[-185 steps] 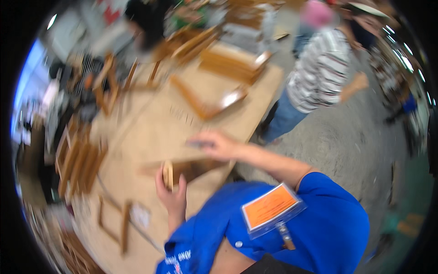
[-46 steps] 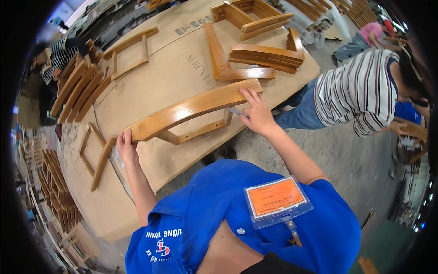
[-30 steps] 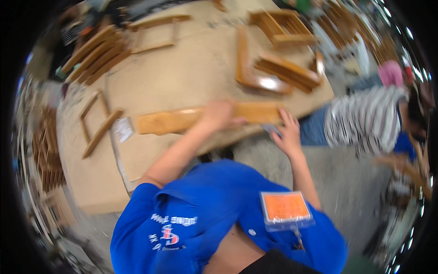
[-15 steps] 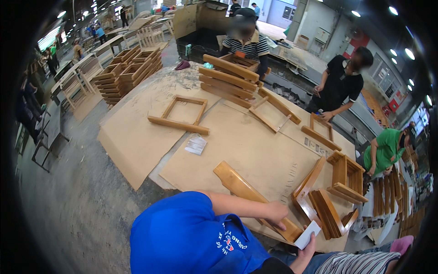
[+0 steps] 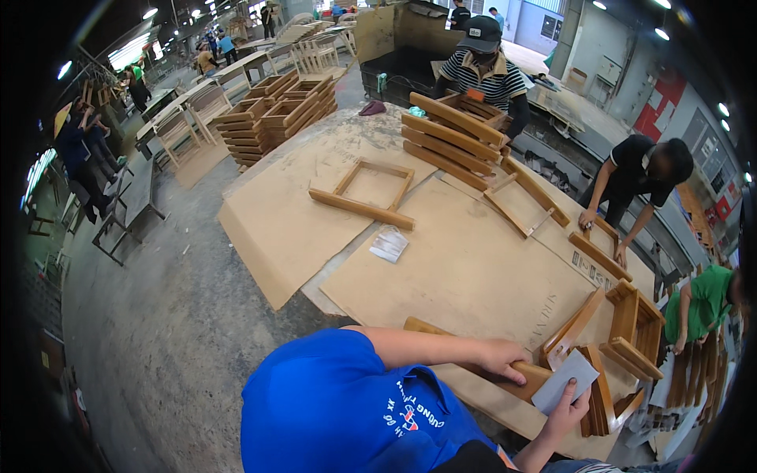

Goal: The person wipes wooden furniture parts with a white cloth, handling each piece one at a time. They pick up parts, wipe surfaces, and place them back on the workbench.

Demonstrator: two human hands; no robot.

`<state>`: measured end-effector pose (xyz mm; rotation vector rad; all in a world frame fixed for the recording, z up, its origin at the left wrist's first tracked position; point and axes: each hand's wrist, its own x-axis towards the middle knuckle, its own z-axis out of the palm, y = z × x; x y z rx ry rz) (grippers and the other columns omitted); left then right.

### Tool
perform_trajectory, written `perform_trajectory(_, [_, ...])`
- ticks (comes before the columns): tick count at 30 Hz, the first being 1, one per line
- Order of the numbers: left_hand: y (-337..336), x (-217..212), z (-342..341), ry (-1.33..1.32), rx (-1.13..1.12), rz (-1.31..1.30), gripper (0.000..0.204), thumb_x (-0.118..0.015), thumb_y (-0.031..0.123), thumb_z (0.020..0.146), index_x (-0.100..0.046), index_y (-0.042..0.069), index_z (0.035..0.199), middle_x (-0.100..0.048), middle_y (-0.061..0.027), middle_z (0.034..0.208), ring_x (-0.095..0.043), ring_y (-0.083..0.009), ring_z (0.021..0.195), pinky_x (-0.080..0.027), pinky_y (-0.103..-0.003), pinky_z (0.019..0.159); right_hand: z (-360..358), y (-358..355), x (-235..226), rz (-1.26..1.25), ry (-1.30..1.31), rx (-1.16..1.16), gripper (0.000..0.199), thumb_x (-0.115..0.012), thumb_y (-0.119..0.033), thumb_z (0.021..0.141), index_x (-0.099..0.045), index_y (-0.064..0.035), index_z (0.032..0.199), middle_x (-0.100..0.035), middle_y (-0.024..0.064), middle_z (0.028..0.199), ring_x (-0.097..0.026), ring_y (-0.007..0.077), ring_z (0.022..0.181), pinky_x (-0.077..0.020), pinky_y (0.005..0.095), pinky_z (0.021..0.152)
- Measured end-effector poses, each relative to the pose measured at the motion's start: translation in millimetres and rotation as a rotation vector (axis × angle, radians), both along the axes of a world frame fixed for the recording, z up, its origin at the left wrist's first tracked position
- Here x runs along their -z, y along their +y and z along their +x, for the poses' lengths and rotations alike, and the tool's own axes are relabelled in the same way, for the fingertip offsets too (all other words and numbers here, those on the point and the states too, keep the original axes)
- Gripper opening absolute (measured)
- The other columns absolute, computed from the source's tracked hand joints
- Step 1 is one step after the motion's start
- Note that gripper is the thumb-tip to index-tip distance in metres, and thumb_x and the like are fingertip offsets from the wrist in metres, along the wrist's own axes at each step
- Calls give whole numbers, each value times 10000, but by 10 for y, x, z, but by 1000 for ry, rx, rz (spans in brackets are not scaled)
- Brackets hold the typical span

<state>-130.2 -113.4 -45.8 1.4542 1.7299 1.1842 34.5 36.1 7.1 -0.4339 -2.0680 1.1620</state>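
Note:
My left hand is closed around a brown varnished wooden piece, its thumb lying along the top. My left forearm crosses over that piece and hides much of its length; its far-left end shows above the arm. In my right hand is a pale grey rectangular sheet, perhaps sandpaper, pinched with the thumb on its face. The sheet overlaps the right end of the wooden piece; whether they touch I cannot tell. Just right of the sheet stand leaning wooden frames.
A cardboard-covered table carries a wooden frame, a crumpled white sheet, a stack of frames and a box-like frame. Co-workers in striped, black and green shirts stand around it.
The view has swung left, so the scene sits farther right. My wooden piece now lies more under my forearm, and the sheet is higher. The co-worker in black has bent over a frame.

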Motion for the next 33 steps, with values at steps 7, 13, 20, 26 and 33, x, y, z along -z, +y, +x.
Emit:
perform_trajectory(7, [-48,-140,172,-72,48,75,524,-664,309,867,-438,7,1230,-599,-238,1071,-576,-411,997,-450,-426,855,-203,-286,-177,25,-10,-55,222,-543,-97,929,-616,105,985,-602,170,1075,-580,261,946,-441,334,841])
perform_trajectory(13, [-73,-23,174,-80,39,153,512,-647,309,885,-441,-16,1223,-593,-243,1052,-582,-390,974,-448,-420,848,-269,-236,-186,149,-10,-119,181,-559,-65,898,-633,98,928,-608,195,1077,-593,275,926,-446,340,823])
perform_trajectory(20, [-64,200,250,-12,-130,136,447,-656,367,864,-500,-4,1058,-602,-223,895,-583,-404,843,-452,-449,719,-268,-139,-123,181,9,-67,181,-567,-65,900,-625,105,926,-604,209,1087,-594,276,910,-458,350,813])
perform_trajectory(26, [-80,292,284,76,-168,116,409,-631,389,879,-495,10,952,-587,-219,767,-563,-438,742,-431,-474,643,-230,-83,-56,144,-26,-61,187,-570,-67,905,-618,110,939,-603,201,1082,-587,264,905,-462,336,797])
perform_trajectory(33, [-345,701,256,13,-180,149,380,-630,389,885,-531,32,967,-595,-218,792,-578,-413,761,-434,-460,651,-166,54,-104,82,-17,-39,212,-555,-96,935,-619,106,941,-611,179,1075,-586,221,903,-460,323,801])
